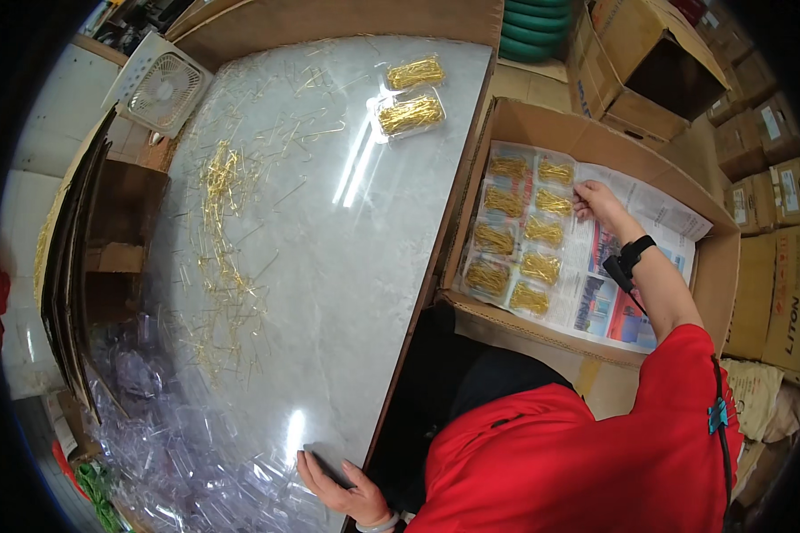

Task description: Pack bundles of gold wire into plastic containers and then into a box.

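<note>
My right hand (599, 202) reaches into a cardboard box (533, 324), its fingers curled at the edge of a clear pack of gold wire hooks (553, 202). Several similar packs sit there in two columns on newspaper (627, 191). By the near edge of the grey table (338, 266), my left hand (342, 489) lies with fingers apart and nothing in it. Two more filled clear trays (411, 114) stand at the table's far right. Loose gold hooks (227, 195) are heaped and scattered over the table's left half.
A pile of clear plastic trays (178, 444) covers the table's near left. Flattened cardboard (62, 258) stands at the left, below a white fan (164, 84). Beyond the box are an open carton (653, 67) and green coiled hose (535, 27). Stacked cartons (769, 266) line the right.
</note>
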Tool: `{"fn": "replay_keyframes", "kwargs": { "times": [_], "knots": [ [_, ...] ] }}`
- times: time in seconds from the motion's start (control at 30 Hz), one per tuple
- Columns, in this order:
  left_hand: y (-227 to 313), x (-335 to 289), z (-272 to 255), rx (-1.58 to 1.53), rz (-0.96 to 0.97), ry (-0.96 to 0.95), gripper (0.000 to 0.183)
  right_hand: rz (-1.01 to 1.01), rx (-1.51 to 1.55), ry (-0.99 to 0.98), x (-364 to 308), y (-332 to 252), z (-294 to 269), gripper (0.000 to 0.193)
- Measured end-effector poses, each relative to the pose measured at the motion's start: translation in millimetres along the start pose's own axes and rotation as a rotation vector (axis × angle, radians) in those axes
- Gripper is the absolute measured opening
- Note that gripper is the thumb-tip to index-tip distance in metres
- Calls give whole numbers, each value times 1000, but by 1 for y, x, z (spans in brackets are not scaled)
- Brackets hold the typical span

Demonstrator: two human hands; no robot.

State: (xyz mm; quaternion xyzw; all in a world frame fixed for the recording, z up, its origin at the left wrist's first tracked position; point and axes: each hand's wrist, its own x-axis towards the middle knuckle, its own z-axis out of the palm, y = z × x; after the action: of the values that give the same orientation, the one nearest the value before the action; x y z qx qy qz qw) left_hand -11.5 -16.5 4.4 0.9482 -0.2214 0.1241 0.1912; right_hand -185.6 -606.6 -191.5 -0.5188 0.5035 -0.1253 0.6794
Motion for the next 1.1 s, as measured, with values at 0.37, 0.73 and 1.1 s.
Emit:
{"fn": "replay_keyframes", "kwargs": {
  "times": [0.37, 0.73, 1.1],
  "knots": [
    [1, 1, 0, 11, 9, -7, 48, -118, -48, 223, -14, 19, 14, 30],
    [4, 0, 0, 79, 15, -24, 46, 343, -209, -159, -106, 27, 31, 25],
    [1, 0, 2, 101, 28, -12, 44, 295, -184, -194, -105, 35, 48, 16]
  ]
}}
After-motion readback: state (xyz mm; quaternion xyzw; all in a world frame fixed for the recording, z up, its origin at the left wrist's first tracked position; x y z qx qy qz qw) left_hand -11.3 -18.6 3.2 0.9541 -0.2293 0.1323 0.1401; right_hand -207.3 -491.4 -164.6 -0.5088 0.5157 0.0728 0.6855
